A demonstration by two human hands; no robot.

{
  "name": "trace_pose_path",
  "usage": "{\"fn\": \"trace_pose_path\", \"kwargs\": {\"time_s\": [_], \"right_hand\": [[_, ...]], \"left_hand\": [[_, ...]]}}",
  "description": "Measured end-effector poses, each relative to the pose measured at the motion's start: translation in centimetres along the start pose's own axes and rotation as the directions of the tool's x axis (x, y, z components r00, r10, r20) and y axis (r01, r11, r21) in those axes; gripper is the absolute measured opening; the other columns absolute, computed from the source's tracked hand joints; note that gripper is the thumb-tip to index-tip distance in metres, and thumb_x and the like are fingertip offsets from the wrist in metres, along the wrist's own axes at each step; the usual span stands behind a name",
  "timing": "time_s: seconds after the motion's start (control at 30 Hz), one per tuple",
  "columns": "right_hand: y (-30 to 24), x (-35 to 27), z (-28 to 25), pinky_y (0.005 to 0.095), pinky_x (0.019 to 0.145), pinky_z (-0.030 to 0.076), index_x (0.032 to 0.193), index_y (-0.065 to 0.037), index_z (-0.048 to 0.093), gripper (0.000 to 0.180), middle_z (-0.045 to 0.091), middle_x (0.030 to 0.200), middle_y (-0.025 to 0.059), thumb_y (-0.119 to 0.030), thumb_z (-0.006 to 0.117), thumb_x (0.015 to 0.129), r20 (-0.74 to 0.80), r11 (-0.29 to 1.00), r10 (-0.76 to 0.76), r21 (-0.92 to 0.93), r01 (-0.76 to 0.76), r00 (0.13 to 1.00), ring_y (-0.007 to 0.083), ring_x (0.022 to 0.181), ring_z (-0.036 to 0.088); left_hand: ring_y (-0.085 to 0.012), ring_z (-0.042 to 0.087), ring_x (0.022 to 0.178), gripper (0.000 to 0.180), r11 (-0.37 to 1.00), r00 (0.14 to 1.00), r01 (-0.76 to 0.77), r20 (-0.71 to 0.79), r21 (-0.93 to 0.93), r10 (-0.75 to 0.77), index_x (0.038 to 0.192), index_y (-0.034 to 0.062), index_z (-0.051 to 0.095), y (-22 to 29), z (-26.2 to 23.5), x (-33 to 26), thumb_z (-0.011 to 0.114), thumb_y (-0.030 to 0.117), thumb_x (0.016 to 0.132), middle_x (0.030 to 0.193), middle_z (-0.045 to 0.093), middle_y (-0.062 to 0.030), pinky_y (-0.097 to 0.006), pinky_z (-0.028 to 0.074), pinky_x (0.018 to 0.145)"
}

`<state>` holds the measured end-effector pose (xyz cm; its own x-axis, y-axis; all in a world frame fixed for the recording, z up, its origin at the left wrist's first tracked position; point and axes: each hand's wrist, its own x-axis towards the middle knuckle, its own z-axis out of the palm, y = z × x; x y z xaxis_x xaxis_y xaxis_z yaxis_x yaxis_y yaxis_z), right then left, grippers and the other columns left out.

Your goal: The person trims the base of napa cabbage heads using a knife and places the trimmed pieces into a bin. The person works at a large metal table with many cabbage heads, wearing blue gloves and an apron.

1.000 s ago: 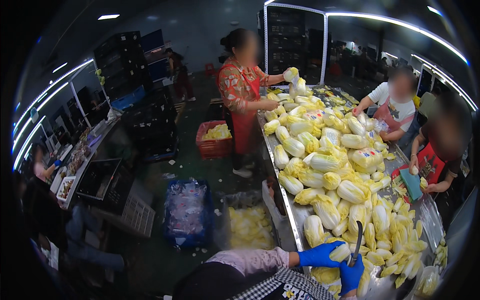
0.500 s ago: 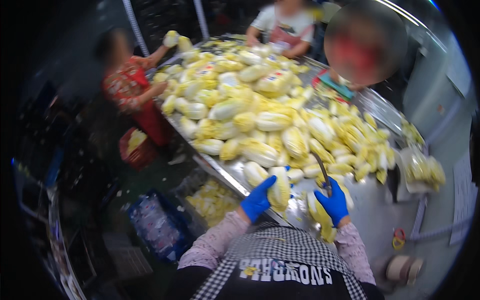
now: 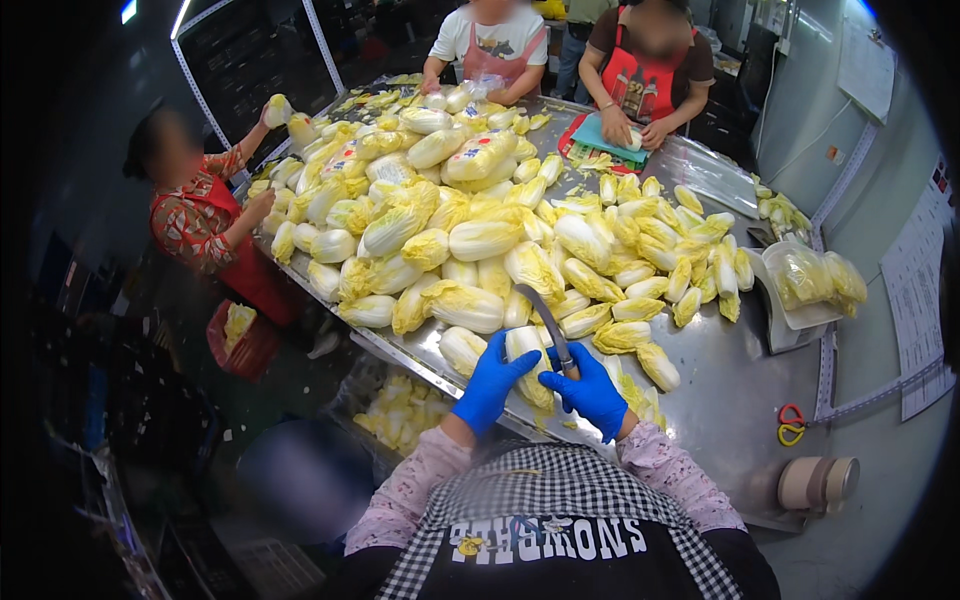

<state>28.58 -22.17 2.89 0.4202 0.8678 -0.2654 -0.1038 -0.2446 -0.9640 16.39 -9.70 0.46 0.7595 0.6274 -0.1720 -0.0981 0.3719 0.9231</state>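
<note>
At the near edge of the metal table, my left hand (image 3: 486,388) is wrapped around the side of a napa cabbage (image 3: 526,348). It is held upright, white stem end away from me, yellow leaves toward me. My right hand (image 3: 592,397), closed on the wooden handle of a curved knife (image 3: 549,322), is close against the right side of this cabbage. The knife's blade points up and away, clear of the cabbage. Both hands wear blue gloves. Loose yellow leaves (image 3: 641,396) lie just beyond my right hand.
A heap of napa cabbages (image 3: 485,240) covers much of the metal table (image 3: 735,365). Three people work at its far and left sides. At right are a bagged stack (image 3: 812,285), red-yellow scissors (image 3: 791,425) and tape rolls (image 3: 820,483). Leaf scraps fill a bin (image 3: 400,415) below left.
My right hand has moved left with the knife, from apart to right beside the cabbage in my left hand. The whole view has shifted, and the heap sits farther left in it.
</note>
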Motion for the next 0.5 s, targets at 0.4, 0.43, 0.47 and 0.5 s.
{"fn": "trace_pose_path", "kwargs": {"time_s": [0.4, 0.43, 0.47, 0.5], "right_hand": [[-0.1, 0.2, -2.1, 0.0228, 0.046, 0.045, 0.123, -0.004, 0.046, 0.051, 0.057, 0.086, 0.0051, -0.023, 0.068, 0.08, -0.021, 0.995, -0.001, -0.096, -0.001, 1.0, 0.0094, 0.061, 0.054], [-0.5, -0.4, -2.3, 0.0234, 0.046, 0.045, 0.124, -0.003, 0.045, 0.052, 0.058, 0.085, 0.0061, -0.023, 0.067, 0.081, -0.002, 0.991, 0.015, -0.131, -0.015, 1.0, 0.0102, 0.06, 0.055], [-0.5, -0.9, -2.8, 0.0236, 0.047, 0.045, 0.124, -0.003, 0.045, 0.053, 0.056, 0.081, 0.0046, -0.023, 0.067, 0.081, 0.008, 0.983, 0.063, -0.173, -0.06, 0.998, 0.0101, 0.059, 0.054], [-0.4, -1.4, -3.7, 0.0239, 0.047, 0.045, 0.125, -0.002, 0.045, 0.054, 0.054, 0.076, 0.0031, -0.024, 0.067, 0.081, 0.016, 0.971, 0.107, -0.216, -0.101, 0.994, 0.0101, 0.058, 0.053]], "left_hand": [[-0.025, 0.054, 0.112, 0.055, 0.84, 0.962, 0.257, 0.21, -0.478, -0.175, 0.135, 0.0013, 0.037, 0.6, -0.3, -0.8, 0.056, 0.023, 0.088, 0.124, 0.053, -0.0148, -0.035, 0.044, 0.095], [-0.0257, 0.054, 0.112, 0.056, 0.808, 0.95, 0.309, 0.189, -0.501, -0.247, 0.136, 0.0014, 0.037, 0.6, -0.2, -1.0, 0.055, 0.024, 0.088, 0.125, 0.052, -0.0155, -0.036, 0.044, 0.095], [-0.0265, 0.053, 0.113, 0.057, 0.824, 0.948, 0.297, 0.251, -0.482, -0.195, 0.136, 0.0014, 0.036, 0.5, -0.5, -0.9, 0.056, 0.025, 0.088, 0.126, 0.051, -0.0161, -0.037, 0.044, 0.096], [-0.0272, 0.052, 0.115, 0.058, 0.841, 0.939, 0.281, 0.314, -0.462, -0.141, 0.136, 0.0014, 0.036, 0.4, -1.1, -0.7, 0.056, 0.026, 0.088, 0.127, 0.05, -0.0167, -0.038, 0.044, 0.096]]}}
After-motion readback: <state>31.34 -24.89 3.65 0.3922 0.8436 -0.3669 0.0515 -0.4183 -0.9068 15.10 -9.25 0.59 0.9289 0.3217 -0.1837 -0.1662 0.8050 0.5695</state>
